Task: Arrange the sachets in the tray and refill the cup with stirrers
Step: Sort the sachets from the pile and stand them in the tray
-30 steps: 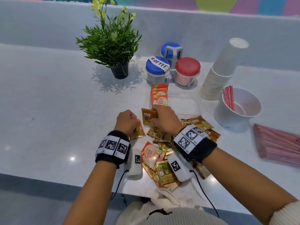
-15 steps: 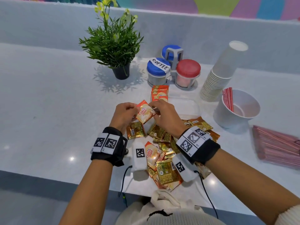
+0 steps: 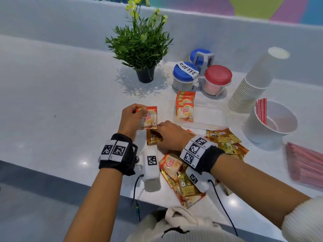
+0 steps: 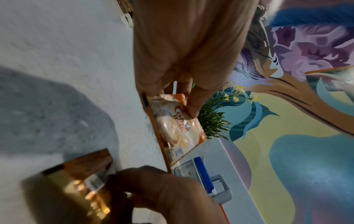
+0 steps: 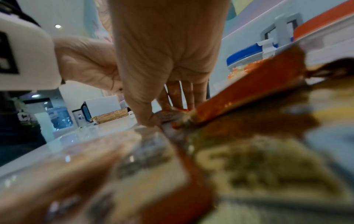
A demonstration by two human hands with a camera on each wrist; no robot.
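Creamer sachet lifted into left hand, right hand lowered

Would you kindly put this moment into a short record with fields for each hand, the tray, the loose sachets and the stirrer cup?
left hand: pinches an orange Coffee mate sachet, lifted off the counter
right hand: fingers on a gold sachet lying on the counter
tray: clear, with a row of Coffee mate sachets at its left end
loose sachets: orange and gold, heaped near the counter edge
cup: a few red stirrers inside
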